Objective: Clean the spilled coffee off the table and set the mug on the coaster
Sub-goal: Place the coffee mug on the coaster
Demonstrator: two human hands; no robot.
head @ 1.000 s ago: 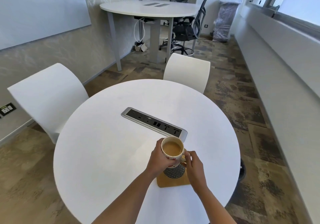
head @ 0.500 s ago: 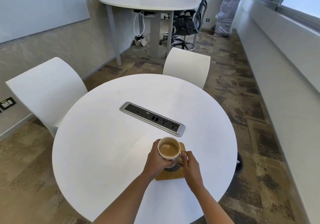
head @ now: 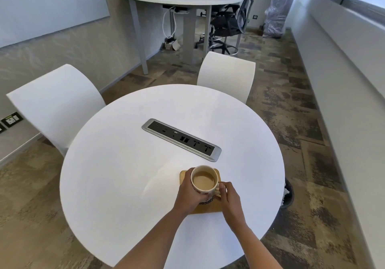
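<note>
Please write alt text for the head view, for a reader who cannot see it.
A left hand wraps a mug of milky coffee and a right hand pinches its other side, at a wooden coaster on a round white table. A silver socket panel lies mid-table; two white chairs stand behind.

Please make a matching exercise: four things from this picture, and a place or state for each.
1 cream ceramic mug of coffee
2 square wooden coaster
3 silver rectangular socket panel
4 far white curved chair

A set into the round white table
B under the mug
C beyond the table's far edge
D held by left hand and right hand

Pairs: 1-D, 2-B, 3-A, 4-C
</note>
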